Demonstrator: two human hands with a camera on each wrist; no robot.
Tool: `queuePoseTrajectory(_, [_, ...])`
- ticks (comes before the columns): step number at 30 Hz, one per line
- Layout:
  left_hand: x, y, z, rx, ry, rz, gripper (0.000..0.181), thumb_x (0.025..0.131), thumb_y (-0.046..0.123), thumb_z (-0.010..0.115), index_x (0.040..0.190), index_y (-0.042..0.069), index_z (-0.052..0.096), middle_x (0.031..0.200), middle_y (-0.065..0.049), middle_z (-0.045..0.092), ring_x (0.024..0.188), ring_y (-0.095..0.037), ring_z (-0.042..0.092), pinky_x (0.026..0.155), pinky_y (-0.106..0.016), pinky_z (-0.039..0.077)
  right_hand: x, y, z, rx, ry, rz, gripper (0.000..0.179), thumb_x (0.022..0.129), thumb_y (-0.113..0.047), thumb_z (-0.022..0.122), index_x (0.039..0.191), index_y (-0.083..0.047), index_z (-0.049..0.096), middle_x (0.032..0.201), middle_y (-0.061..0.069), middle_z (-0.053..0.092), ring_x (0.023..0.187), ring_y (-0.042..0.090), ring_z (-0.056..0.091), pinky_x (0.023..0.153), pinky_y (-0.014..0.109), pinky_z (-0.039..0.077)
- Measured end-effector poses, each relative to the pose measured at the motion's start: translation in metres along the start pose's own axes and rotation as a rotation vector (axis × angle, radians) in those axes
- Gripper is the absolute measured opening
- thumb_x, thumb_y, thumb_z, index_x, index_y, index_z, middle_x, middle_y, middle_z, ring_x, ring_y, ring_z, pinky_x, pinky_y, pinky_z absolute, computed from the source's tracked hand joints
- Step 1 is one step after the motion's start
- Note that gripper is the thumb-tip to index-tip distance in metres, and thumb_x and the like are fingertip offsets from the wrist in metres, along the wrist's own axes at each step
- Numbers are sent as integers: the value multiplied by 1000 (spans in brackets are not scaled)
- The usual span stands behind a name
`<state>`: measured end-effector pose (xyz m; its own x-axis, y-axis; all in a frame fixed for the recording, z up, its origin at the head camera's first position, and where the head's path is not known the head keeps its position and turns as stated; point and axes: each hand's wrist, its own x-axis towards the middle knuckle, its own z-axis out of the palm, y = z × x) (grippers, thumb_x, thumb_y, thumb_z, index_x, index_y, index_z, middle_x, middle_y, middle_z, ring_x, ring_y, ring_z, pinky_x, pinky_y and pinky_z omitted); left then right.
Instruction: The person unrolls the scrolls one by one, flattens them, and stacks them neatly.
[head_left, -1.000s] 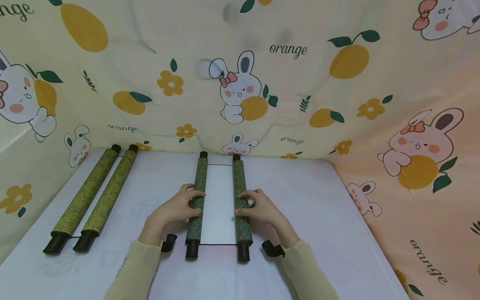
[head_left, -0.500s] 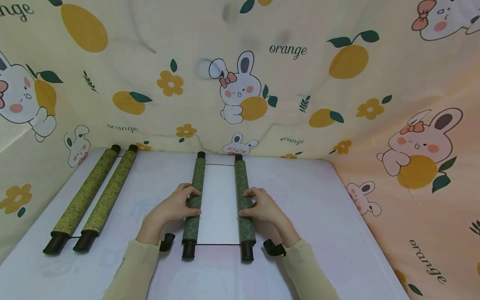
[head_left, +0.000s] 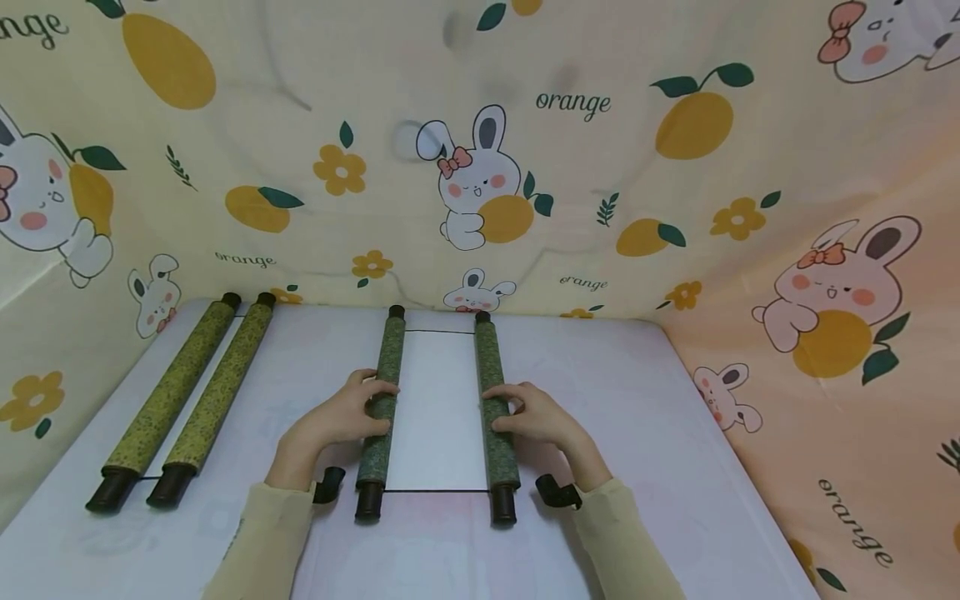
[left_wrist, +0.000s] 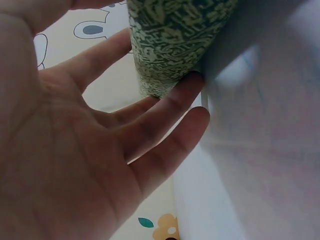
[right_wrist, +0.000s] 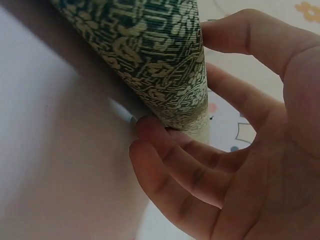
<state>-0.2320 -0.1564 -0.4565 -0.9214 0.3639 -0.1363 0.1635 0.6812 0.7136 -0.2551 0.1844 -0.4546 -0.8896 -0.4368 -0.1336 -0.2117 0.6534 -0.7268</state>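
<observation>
On the white table [head_left: 637, 417], a yellow-green scroll [head_left: 171, 400] lay at far left. The left hand [head_left: 337, 417] held the left roll [head_left: 390, 346] of the green scroll [head_left: 437, 433], mid-table. This roll bore pale floral and angular line motifs on dark green, with dark knobs [head_left: 368, 504] at its ends. A plain white sheet [head_left: 438, 375] spanned the gap, edged near and far by thin dark lines. The right roll [head_left: 491, 358] matched; the right hand [head_left: 543, 417] gripped it.
</observation>
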Motion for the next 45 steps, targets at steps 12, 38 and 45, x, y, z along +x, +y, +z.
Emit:
queuePoseTrajectory(12, [-1, -3, 0, 18, 25, -23, 61, 88, 25, 84, 139, 3, 59, 160, -38, 19, 144, -59, 32, 109, -69, 38, 2, 4, 6, 15, 76, 60, 42, 86, -30, 86, 121, -15, 68, 132, 22, 54, 90, 24, 59, 78, 40, 52])
queuePoseTrajectory(38, [-12, -15, -19, -62, -10, -10, 63, 87, 18, 81, 143, 3, 58, 159, -36, 25, 131, -52, 48, 92, -53, 54, -3, 11, -11, -41, 48, 67, 37, 90, -14, 75, 128, -16, 74, 133, 22, 52, 82, 22, 48, 68, 35, 43])
queuePoseTrajectory(45, [-10, -9, -18, -2, 35, -40, 67, 83, 30, 90, 137, 4, 60, 153, -35, 35, 127, -48, 52, 98, -57, 51, -6, 12, -12, -64, 119, 97, 37, 86, -30, 86, 116, -15, 71, 133, 25, 52, 102, 31, 54, 86, 48, 50])
